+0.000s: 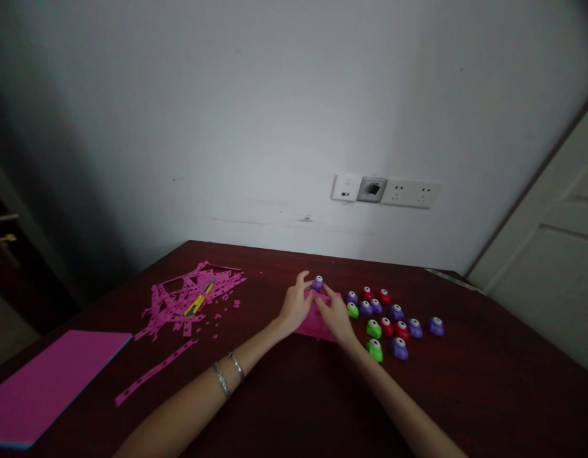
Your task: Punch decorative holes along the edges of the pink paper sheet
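Note:
Both my hands meet at the middle of the table around a small purple craft punch (317, 284) with a round white and black top. A pink foam sheet (317, 326) reaches from the punch toward me, beneath my hands. My left hand (294, 306) is closed at the left side of the punch and the sheet's edge. From the right, my right hand (335, 313) pinches the sheet, its fingertips close to the punch. The exact finger contact is too small to make out.
Several purple, red and green punches (386, 327) stand to the right. At left lie punched pink scraps (170, 305), a yellow utility knife (199, 299), a loose pink strip (155, 370) and a stack of pink sheets (55, 381). A wall with sockets (410, 193) is behind the table.

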A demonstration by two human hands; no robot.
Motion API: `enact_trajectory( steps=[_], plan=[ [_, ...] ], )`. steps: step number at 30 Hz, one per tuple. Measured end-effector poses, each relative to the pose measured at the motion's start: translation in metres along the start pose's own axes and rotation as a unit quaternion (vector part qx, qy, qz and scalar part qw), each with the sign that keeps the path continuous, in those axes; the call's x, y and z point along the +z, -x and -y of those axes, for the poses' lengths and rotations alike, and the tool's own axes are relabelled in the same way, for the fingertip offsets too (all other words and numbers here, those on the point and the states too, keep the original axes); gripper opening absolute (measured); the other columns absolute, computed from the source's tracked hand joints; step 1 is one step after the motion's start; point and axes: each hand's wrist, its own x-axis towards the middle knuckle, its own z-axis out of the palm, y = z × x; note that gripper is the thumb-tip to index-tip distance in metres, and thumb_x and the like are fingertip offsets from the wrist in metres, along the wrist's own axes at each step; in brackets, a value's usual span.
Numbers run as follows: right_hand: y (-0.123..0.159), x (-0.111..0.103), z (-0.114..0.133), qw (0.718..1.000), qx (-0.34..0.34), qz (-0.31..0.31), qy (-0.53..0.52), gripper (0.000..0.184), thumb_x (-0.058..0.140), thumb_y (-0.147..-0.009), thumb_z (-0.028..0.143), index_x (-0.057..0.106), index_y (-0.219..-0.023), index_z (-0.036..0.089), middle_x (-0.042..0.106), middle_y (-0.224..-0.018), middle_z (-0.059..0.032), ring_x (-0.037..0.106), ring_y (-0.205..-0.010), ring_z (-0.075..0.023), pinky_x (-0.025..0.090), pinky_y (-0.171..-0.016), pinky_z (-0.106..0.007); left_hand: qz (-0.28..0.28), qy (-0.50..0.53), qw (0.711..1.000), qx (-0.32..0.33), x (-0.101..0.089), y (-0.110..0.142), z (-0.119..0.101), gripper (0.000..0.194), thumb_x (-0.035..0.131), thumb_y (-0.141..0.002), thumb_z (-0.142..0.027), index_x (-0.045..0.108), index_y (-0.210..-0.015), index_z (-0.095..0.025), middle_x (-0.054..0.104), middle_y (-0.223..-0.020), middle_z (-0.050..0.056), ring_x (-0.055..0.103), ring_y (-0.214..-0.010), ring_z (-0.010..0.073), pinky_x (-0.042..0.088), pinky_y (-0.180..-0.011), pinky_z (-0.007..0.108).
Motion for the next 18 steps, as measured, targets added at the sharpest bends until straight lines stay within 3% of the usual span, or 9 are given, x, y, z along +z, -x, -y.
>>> enact_trajectory(
  steps=[4, 9, 13, 18],
  plan=[
    [-0.006, -0.005, -0.006, 0.997, 0.049, -0.036, -0.052, 0.036, 0.051, -0.074, 0.028, 0.063, -0.103, 0.012, 0.069, -0.094, -0.0091, 0.064, -0.083, -0.022, 0.049, -0.078, -0.036, 0.014, -0.026, 0.999, 0.017, 0.003, 0.007, -0.006, 0.062, 0.037, -0.074, 0.005, 0.028, -0.131, -0.018, 0.055, -0.124, 0.01, 0.05, -0.116, 0.0162, 0.034, -0.102, 0.037],
    [-0.009, -0.008, -0.01, 0.993, 0.085, -0.056, -0.066, 0.043, 0.053, -0.074, 0.042, 0.063, -0.102, 0.011, 0.068, -0.093, -0.013, 0.065, -0.079, -0.0242, 0.053, -0.058, -0.031, 0.01, -0.023, 0.999, 0.04, 0.005, 0.011, -0.008, 0.07, 0.035, -0.067, 0.008, 0.029, -0.131, -0.018, 0.053, -0.125, 0.008, 0.048, -0.118, 0.0162, 0.029, -0.105, 0.039],
    [-0.009, -0.012, -0.011, 0.989, 0.112, -0.054, -0.083, 0.05, 0.053, -0.074, 0.049, 0.061, -0.105, 0.01, 0.069, -0.089, -0.013, 0.066, -0.071, -0.0239, 0.051, -0.043, -0.027, 0.007, -0.026, 0.998, 0.052, 0.004, 0.013, -0.01, 0.068, 0.035, -0.067, 0.008, 0.031, -0.129, -0.019, 0.056, -0.122, 0.007, 0.05, -0.115, 0.0157, 0.033, -0.103, 0.037],
    [-0.005, -0.019, -0.008, 0.988, 0.12, -0.055, -0.083, 0.045, 0.059, -0.069, 0.046, 0.063, -0.098, 0.011, 0.071, -0.085, -0.0117, 0.067, -0.075, -0.0247, 0.054, -0.05, -0.029, -0.015, -0.044, 0.998, 0.041, -0.001, 0.007, -0.013, 0.057, 0.036, -0.066, 0.007, 0.045, -0.117, -0.017, 0.064, -0.109, 0.006, 0.059, -0.099, 0.0139, 0.041, -0.094, 0.032]
  ],
)
